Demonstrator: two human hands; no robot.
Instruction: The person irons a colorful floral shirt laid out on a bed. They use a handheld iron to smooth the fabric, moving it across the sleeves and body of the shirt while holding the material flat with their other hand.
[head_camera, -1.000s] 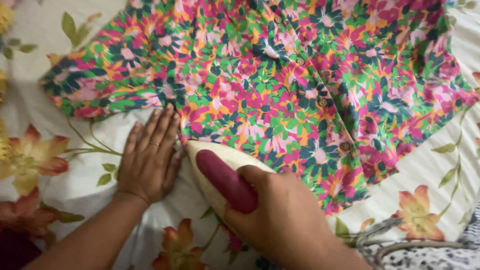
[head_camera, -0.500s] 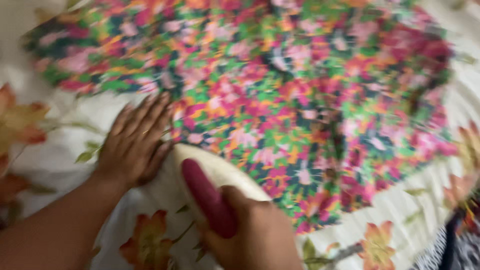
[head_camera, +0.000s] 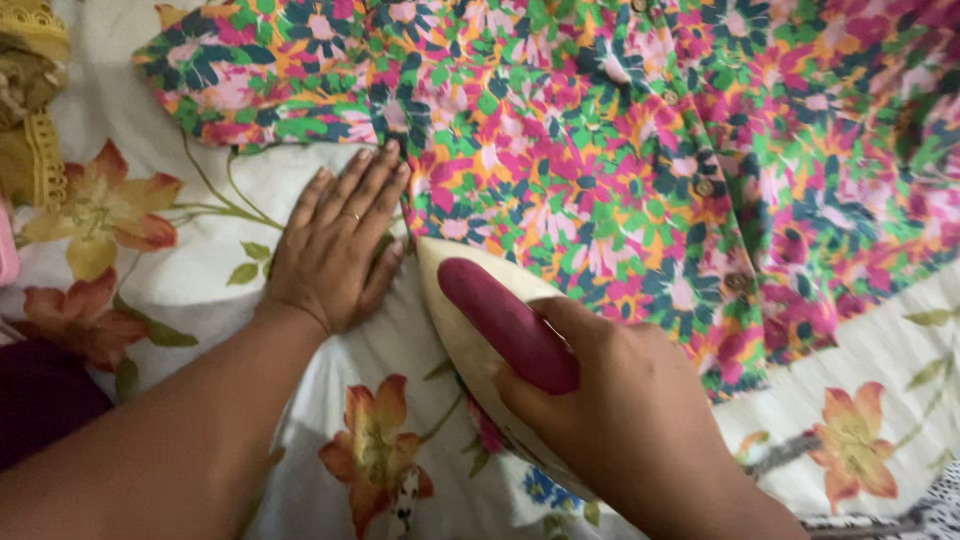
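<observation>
- The right hand (head_camera: 625, 400) is wrapped around the maroon handle of a cream-bodied clothes iron (head_camera: 480, 340), whose pointed nose rests on the lower edge of a bright floral cotton shirt with small round buttons (head_camera: 620, 150).
- The left hand (head_camera: 335, 245) lies flat, fingers together and holding nothing, on the white bedsheet printed with orange flowers (head_camera: 170, 290); its fingertips touch the shirt's hem just left of the iron.
- Compared with a second ago, both hands keep the same grip and pose, but everything sits further right and higher in view.
- A yellow lace-trimmed cloth (head_camera: 30, 90) now shows at the top left corner.
</observation>
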